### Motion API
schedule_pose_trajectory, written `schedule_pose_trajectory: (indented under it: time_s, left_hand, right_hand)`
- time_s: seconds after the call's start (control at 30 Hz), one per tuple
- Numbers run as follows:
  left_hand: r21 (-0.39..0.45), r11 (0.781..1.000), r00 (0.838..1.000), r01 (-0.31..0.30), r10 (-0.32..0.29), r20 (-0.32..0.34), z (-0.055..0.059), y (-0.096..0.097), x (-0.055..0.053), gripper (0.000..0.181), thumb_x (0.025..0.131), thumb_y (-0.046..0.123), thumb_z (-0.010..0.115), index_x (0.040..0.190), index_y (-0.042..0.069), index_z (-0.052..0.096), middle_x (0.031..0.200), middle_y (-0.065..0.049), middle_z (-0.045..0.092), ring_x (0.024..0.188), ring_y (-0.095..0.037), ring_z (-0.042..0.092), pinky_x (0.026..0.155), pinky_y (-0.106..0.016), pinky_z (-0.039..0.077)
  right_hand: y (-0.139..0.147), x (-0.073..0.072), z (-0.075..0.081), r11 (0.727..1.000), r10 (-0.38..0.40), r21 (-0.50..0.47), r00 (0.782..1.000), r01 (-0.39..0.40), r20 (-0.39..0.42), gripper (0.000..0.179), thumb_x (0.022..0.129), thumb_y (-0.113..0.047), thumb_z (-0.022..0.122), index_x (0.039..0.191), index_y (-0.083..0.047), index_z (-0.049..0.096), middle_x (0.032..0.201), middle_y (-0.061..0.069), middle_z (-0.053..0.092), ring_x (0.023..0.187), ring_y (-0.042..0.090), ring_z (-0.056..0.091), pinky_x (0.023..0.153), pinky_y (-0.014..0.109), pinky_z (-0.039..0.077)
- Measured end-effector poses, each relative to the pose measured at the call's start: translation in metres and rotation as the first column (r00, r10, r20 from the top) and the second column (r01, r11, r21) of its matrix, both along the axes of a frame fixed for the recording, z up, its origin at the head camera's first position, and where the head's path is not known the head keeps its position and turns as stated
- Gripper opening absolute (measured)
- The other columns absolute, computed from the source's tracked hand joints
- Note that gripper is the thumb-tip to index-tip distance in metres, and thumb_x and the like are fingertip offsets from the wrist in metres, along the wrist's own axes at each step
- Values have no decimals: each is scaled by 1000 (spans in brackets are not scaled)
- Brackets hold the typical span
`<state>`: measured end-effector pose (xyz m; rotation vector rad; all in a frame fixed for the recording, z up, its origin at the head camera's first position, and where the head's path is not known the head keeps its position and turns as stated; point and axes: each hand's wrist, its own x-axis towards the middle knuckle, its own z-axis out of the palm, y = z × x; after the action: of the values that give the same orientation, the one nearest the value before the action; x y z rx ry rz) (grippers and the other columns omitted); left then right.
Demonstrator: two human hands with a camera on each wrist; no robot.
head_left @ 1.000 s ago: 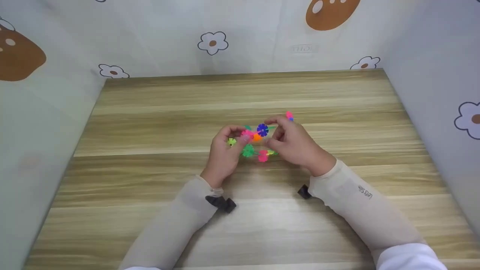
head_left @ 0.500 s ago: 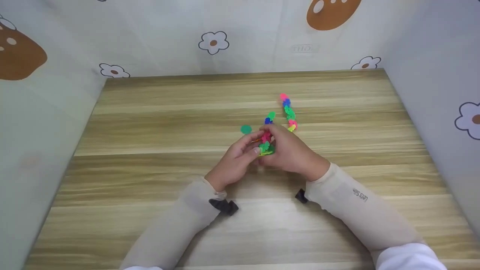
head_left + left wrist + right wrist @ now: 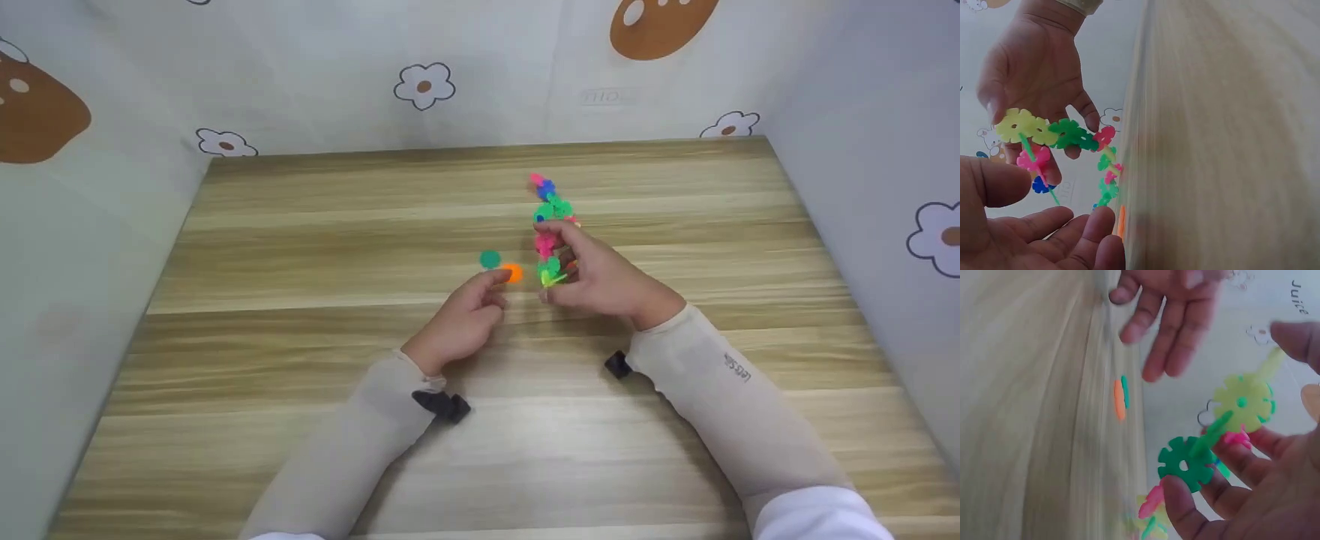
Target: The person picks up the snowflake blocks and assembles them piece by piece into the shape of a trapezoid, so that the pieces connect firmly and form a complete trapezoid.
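Note:
A chain of interlocking plastic snowflake discs (image 3: 545,245), in pink, green, blue and yellow, is held by my right hand (image 3: 604,281). In the right wrist view, my curled fingers and thumb surround its dark green disc (image 3: 1174,461) and yellow disc (image 3: 1238,405). The chain's far end trails away over the table. My left hand (image 3: 459,324) holds nothing; its fingers are loosely bent in the left wrist view. In the head view its index finger overlaps a loose orange disc (image 3: 514,273), but the right wrist view shows a gap between them.
A loose teal disc (image 3: 490,259) lies beside the orange one on the wood-grain table (image 3: 337,360). Pale walls printed with flowers (image 3: 425,84) enclose the table at the back and both sides.
My left hand has let go of the chain and drawn back left to the orange disc. My right hand has moved slightly right with the chain, whose far end has swung left.

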<state>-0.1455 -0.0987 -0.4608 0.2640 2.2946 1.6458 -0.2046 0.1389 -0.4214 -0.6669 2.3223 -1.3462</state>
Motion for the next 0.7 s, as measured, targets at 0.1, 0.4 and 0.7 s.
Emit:
schedule_pose_trajectory:
  time_s: [0.1,0.4,0.7]
  left_hand:
    - [-47,999,1000,0,-1,-25,0,-2,-1,60,94,3,48,155,-1,46,154,-16,51,127,-30,59,111,-45,47]
    - [-133,990,996,-50,40,-76,11,-11,-8,43,102,8,56,144,-3,58,127,-15,62,113,-29,60,104,-43,51]
    - [-469,881,997,60,-73,-11,19,1,-42,42,105,21,62,142,2,61,108,-10,67,90,-23,59,90,-38,53]
  right_hand:
    - [6,-3,-1,991,69,118,998,-68,-3,97,79,-9,84,161,-21,35,139,12,56,119,26,54,100,40,51]
    - [11,-2,4,902,189,388,981,-192,47,88,75,-10,80,155,-16,47,145,7,56,124,29,55,111,49,47]
    - [13,-3,4,869,199,464,980,-169,-16,56,82,-32,85,131,-9,68,114,5,69,100,27,59,94,44,52]
